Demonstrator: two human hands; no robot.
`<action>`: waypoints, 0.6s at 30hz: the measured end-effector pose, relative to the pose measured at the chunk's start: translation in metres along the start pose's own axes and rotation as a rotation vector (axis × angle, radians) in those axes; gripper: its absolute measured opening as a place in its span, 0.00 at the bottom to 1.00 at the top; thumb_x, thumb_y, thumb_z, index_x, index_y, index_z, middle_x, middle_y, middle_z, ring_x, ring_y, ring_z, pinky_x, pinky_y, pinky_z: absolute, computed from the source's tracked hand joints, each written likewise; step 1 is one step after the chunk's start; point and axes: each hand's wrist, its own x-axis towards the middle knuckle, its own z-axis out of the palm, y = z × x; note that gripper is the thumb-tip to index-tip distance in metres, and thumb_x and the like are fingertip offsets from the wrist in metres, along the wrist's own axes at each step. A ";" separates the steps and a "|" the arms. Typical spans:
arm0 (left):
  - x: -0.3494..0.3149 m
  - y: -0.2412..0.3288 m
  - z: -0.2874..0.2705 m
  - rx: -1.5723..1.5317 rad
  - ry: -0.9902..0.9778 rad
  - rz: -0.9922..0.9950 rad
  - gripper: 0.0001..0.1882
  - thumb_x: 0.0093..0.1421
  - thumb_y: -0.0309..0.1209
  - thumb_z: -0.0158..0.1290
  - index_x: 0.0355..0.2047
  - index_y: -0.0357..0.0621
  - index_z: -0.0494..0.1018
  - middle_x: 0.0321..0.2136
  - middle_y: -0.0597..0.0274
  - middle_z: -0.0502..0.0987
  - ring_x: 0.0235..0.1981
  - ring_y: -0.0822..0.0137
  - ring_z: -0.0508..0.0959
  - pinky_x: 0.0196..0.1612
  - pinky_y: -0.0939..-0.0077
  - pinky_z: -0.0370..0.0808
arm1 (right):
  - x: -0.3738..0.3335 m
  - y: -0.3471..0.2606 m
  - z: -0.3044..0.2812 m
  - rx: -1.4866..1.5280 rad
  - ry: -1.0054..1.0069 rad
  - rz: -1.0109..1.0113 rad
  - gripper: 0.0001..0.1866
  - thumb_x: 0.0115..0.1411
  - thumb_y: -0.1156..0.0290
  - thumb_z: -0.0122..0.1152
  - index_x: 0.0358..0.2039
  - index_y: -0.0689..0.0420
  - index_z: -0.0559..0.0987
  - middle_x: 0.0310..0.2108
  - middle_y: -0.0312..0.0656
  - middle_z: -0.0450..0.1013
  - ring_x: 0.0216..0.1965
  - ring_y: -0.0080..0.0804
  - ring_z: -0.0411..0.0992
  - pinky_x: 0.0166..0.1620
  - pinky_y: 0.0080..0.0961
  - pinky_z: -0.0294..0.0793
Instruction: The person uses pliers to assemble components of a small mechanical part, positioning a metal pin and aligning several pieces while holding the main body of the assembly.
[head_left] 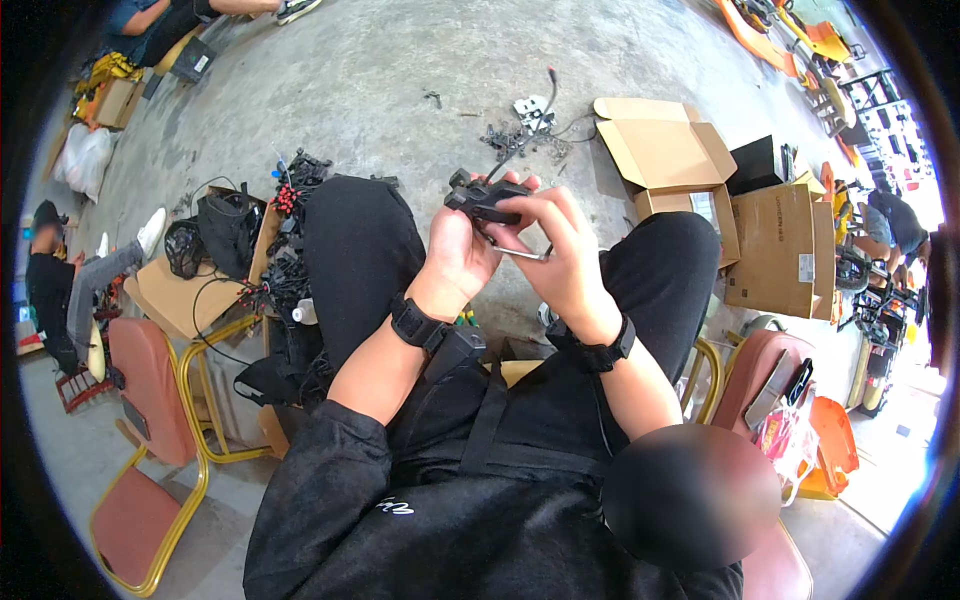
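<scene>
Leftmost, well to the left of the black part (484,197), a seated person (60,285) stretches a leg across the concrete floor (400,60). Nearer to the part stand two yellow-framed chairs (160,400) and an open box of black cable bundles (225,235), with more bundles with red tips (290,190) beside it. The left hand (455,250) is closed around the black part from below, holding it above the gap between the knees. The right hand (550,250) meets it from the right, fingers pinched on the part and on a bent metal key (525,253) that sticks out under it. Both wrists wear black bands. Just beyond the part lies a small heap of dark scraps (515,135). To its right sit open cardboard boxes (665,150), and at the far right another person (895,225).
</scene>
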 end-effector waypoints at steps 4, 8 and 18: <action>-0.001 -0.004 0.000 0.266 0.145 -0.004 0.13 0.67 0.34 0.37 0.39 0.40 0.68 0.39 0.56 0.74 0.40 0.61 0.76 0.46 0.65 0.76 | 0.003 -0.004 -0.006 -0.082 0.011 0.264 0.26 0.43 0.70 0.71 0.44 0.57 0.73 0.35 0.45 0.66 0.32 0.39 0.72 0.37 0.30 0.72; -0.004 -0.007 0.003 0.479 0.276 -0.068 0.14 0.66 0.33 0.36 0.38 0.40 0.70 0.34 0.62 0.76 0.32 0.72 0.76 0.36 0.80 0.77 | -0.003 0.001 -0.006 -0.208 -0.037 0.333 0.26 0.42 0.69 0.71 0.43 0.57 0.73 0.36 0.46 0.65 0.34 0.44 0.72 0.38 0.32 0.73; -0.008 -0.026 0.002 0.495 0.300 -0.213 0.13 0.65 0.33 0.37 0.36 0.39 0.69 0.31 0.59 0.76 0.32 0.67 0.77 0.33 0.72 0.77 | -0.001 0.008 -0.040 -0.133 -0.031 0.478 0.19 0.42 0.67 0.71 0.36 0.60 0.78 0.30 0.43 0.70 0.31 0.33 0.69 0.35 0.25 0.70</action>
